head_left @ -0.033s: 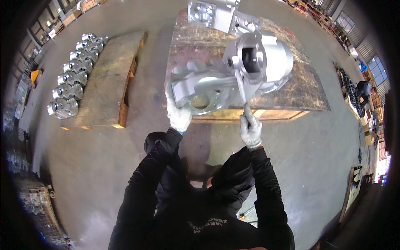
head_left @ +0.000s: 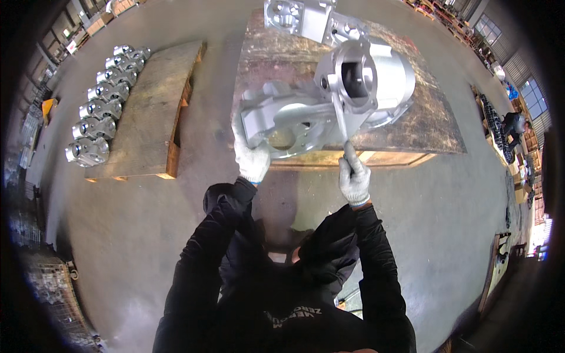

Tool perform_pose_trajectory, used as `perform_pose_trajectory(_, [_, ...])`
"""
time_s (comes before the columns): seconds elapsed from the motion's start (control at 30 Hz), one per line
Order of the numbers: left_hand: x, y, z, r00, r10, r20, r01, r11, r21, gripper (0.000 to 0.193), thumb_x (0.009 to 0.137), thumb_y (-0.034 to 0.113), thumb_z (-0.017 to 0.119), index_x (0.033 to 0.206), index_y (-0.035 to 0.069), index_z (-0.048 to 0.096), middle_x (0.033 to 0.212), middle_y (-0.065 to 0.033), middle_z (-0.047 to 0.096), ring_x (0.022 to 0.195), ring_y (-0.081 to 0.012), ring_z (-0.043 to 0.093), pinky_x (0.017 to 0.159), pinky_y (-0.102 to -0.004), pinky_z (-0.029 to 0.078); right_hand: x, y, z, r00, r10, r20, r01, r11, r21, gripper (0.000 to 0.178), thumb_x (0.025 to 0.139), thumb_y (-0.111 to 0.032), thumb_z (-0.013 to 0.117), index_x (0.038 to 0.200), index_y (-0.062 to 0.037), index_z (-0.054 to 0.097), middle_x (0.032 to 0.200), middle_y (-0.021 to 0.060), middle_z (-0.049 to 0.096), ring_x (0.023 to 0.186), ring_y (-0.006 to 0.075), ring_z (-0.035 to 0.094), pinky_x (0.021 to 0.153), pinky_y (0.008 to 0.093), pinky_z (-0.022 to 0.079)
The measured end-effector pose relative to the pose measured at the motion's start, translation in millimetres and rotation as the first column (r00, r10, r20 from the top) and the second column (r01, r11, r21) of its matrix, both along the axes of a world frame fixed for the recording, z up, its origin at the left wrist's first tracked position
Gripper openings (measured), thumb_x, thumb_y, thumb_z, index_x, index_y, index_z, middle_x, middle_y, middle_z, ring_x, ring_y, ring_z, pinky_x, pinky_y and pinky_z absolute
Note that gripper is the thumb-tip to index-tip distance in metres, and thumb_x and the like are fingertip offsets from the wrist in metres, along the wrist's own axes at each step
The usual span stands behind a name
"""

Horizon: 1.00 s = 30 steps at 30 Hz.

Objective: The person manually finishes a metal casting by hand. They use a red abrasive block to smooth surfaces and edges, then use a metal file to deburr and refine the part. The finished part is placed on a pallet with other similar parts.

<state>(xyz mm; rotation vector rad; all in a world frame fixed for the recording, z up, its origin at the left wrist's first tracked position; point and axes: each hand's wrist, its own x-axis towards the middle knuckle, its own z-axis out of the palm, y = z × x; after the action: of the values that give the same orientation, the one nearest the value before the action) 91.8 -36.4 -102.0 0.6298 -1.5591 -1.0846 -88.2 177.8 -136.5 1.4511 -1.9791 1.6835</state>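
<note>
A large silver metal casting (head_left: 288, 126) rests near the front edge of a wooden-topped stand. Its round, hollow housing (head_left: 391, 76) with a dark rectangular opening rises at the right. My left hand (head_left: 253, 162), in a white knit glove, is closed on the casting's left end, some fingers hidden along its side. My right hand (head_left: 355, 181), gloved alike, grips the lower end of a slim, flat grey tool (head_left: 339, 117). The tool points up and away, its upper part against the casting below the opening; I cannot make out its tip.
Another silver casting (head_left: 312, 20) lies at the far side of the stand's stained wooden top (head_left: 435, 126). A low wooden pallet (head_left: 147, 117) to the left carries a row of several smaller castings (head_left: 94, 126) along its left edge. A wire cage (head_left: 59, 294) stands at the lower left.
</note>
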Motion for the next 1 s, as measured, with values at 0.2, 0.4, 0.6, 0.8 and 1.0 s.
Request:
perform_pose_trajectory(0.2, [1.1, 1.7, 0.2, 1.000, -0.016, 0.022, 0.017, 0.998, -0.063, 0.095, 0.080, -0.015, 0.053, 0.167, 0.012, 0.027, 0.148, -0.0225, 0.056, 0.134, -0.0331, 0.058, 0.114, -0.0382, 0.043, 36.8, 7.9, 24.2, 0.930, -0.085, 0.359, 0.018, 0.982, 0.186, 0.050, 0.100, 0.002, 0.063, 0.149, -0.0049, 0.061, 0.098, 0.0109, 0.078, 0.082, 0.0076, 0.065, 0.077, 0.0280, 0.055])
perform_pose_trajectory(0.4, [-0.4, 0.1, 4.3, 0.999, -0.036, 0.011, 0.036, 0.999, -0.033, 0.095, 0.082, -0.017, 0.053, 0.168, 0.014, 0.026, 0.150, -0.0202, 0.055, 0.137, -0.0323, 0.056, 0.116, -0.0400, 0.044, 53.6, -21.1, 64.7, 0.984, -0.170, 0.051, 0.157, 0.970, 0.188, 0.050, 0.101, -0.002, 0.063, 0.151, -0.0055, 0.058, 0.091, 0.0185, 0.076, 0.073, 0.0077, 0.066, 0.068, 0.0293, 0.056])
perform_pose_trajectory(0.6, [0.8, -0.2, -1.3, 0.983, -0.153, -0.104, 0.161, 0.984, 0.077, 0.098, 0.080, -0.013, 0.058, 0.168, 0.016, 0.024, 0.146, -0.0204, 0.058, 0.131, -0.0329, 0.061, 0.111, -0.0416, 0.049, 81.8, -18.2, 79.4, 0.992, -0.120, 0.037, 0.110, 0.975, 0.195, 0.054, 0.101, -0.001, 0.064, 0.154, -0.0080, 0.056, 0.094, 0.0192, 0.075, 0.076, 0.0071, 0.064, 0.073, 0.0266, 0.055])
perform_pose_trajectory(0.8, [-2.0, -5.8, -1.8, 0.999, -0.035, 0.007, 0.035, 0.998, -0.051, 0.100, 0.079, -0.012, 0.061, 0.168, 0.017, 0.025, 0.137, -0.0238, 0.063, 0.127, -0.0390, 0.064, 0.107, -0.0437, 0.052, 86.2, -31.6, 90.2, 0.978, -0.204, 0.039, 0.185, 0.943, 0.277, 0.052, 0.102, -0.004, 0.065, 0.153, -0.0093, 0.057, 0.108, 0.0248, 0.076, 0.083, 0.0095, 0.070, 0.072, 0.0287, 0.056])
perform_pose_trajectory(1.0, [-1.5, -2.2, 6.2, 0.998, -0.052, -0.036, 0.050, 0.998, -0.044, 0.104, 0.077, -0.004, 0.073, 0.168, 0.018, 0.026, 0.134, -0.0227, 0.065, 0.123, -0.0365, 0.066, 0.104, -0.0440, 0.054, 112.6, -42.7, 101.8, 0.962, -0.215, 0.170, 0.133, 0.909, 0.394, 0.052, 0.102, -0.003, 0.063, 0.153, -0.0097, 0.057, 0.104, 0.0267, 0.076, 0.081, 0.0161, 0.076, 0.070, 0.0326, 0.058])
